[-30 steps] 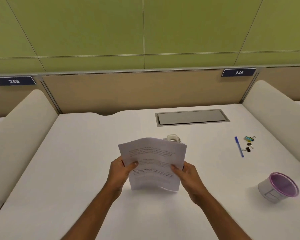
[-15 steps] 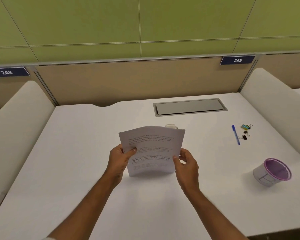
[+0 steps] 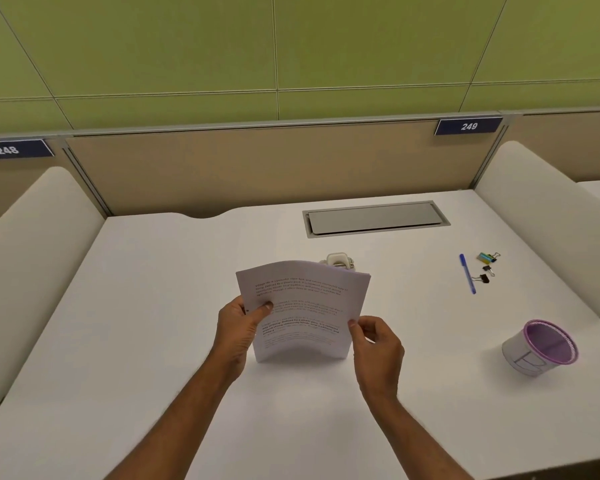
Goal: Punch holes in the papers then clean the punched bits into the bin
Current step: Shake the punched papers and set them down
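Observation:
A stack of printed white papers (image 3: 303, 308) stands upright on its bottom edge on the white desk (image 3: 136, 323), bowed slightly. My left hand (image 3: 238, 327) grips its left edge, thumb on the front sheet. My right hand (image 3: 374, 344) pinches the lower right edge between thumb and fingers. A white hole punch (image 3: 338, 260) sits just behind the papers, mostly hidden by them. The small bin (image 3: 541, 346), white with a purple rim, stands at the right of the desk.
A blue pen (image 3: 467, 273) and a few binder clips (image 3: 486, 266) lie at the back right. A grey cable flap (image 3: 374, 220) is set into the desk near the tan partition. White padded dividers (image 3: 548, 216) flank both sides.
My right hand has slid down and outward along the papers' right edge, now holding it with the fingertips. The papers stay upright in the same spot. The camera view has shifted a little.

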The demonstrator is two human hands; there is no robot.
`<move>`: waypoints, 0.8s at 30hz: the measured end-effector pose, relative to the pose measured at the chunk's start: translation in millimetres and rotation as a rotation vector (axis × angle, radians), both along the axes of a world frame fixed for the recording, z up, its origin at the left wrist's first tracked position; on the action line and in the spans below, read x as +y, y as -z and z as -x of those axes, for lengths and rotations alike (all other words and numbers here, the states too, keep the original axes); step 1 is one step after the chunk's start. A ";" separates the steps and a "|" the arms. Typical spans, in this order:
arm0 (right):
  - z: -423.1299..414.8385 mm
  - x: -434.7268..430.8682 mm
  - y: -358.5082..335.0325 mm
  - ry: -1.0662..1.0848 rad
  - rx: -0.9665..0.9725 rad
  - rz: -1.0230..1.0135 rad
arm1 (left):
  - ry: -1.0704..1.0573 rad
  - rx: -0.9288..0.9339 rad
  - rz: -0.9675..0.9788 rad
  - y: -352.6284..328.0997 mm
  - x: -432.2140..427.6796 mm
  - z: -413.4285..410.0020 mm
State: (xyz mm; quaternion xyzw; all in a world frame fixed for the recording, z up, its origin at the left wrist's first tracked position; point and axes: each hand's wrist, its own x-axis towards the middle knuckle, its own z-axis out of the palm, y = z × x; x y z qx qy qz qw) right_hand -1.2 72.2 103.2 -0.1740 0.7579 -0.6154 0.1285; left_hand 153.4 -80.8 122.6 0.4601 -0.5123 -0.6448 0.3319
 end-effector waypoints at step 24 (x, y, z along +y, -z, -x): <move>4.3 10.5 -15.1 -0.273 0.073 -0.100 | -0.005 0.049 0.008 -5.9 7.0 4.1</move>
